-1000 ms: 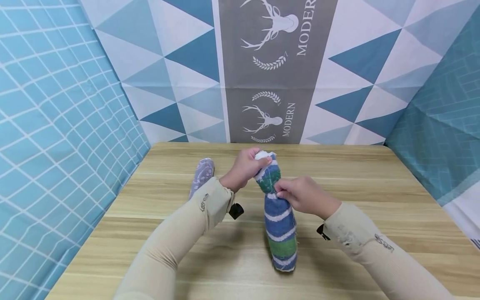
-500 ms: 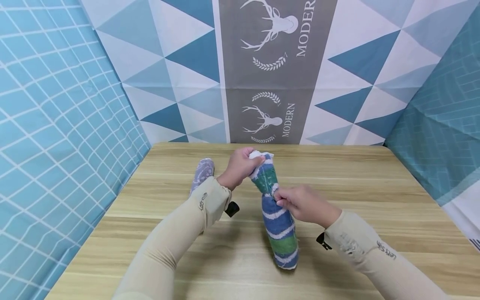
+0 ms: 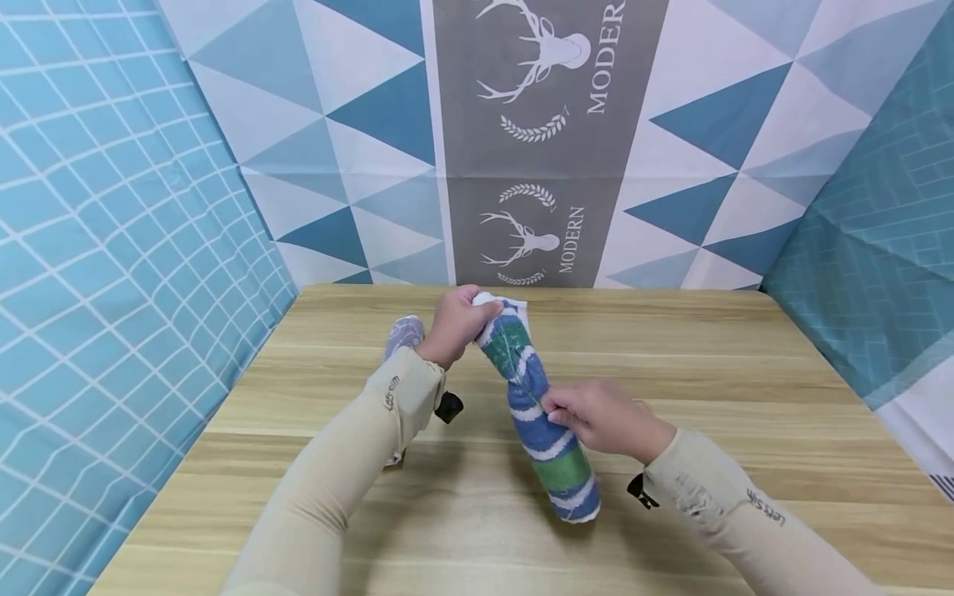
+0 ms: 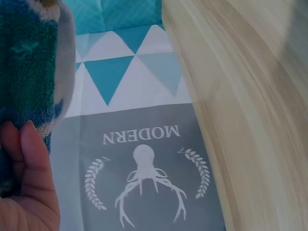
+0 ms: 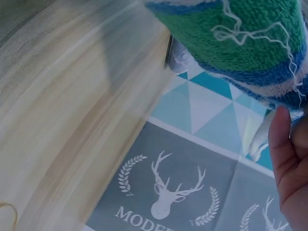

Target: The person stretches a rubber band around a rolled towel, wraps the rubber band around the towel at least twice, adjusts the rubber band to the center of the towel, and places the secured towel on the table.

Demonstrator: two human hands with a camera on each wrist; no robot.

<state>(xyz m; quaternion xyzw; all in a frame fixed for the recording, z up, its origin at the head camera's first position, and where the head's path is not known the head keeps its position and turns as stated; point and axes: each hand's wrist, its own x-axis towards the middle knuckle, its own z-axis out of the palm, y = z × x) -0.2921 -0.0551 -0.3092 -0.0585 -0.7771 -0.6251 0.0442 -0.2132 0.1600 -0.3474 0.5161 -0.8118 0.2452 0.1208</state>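
A rolled terry towel (image 3: 564,470) with blue, green and white stripes leans up off the table, its lower end nearest me. My left hand (image 3: 460,323) grips its white upper end, thumb across the front. The left wrist view shows those fingers against the green and blue towel (image 4: 29,72). At the roll's middle my right hand (image 3: 607,418) pinches a thin yellowish rubber band (image 3: 531,401) running across the cloth. Loose white threads trail over the green part of the towel (image 5: 240,43) in the right wrist view, where my right thumb (image 5: 281,139) sits below it.
A lavender patterned roll (image 3: 405,333) lies on the wooden table (image 3: 671,348) at left, partly behind my left arm. A thin yellow loop (image 5: 8,214) lies on the table in the right wrist view. Patterned cloth walls (image 3: 745,124) enclose the back and both sides.
My left hand has shifted left with the towel's top, so the roll tilts more. The right hand has slid down along it, and the narrow waist has loosened.
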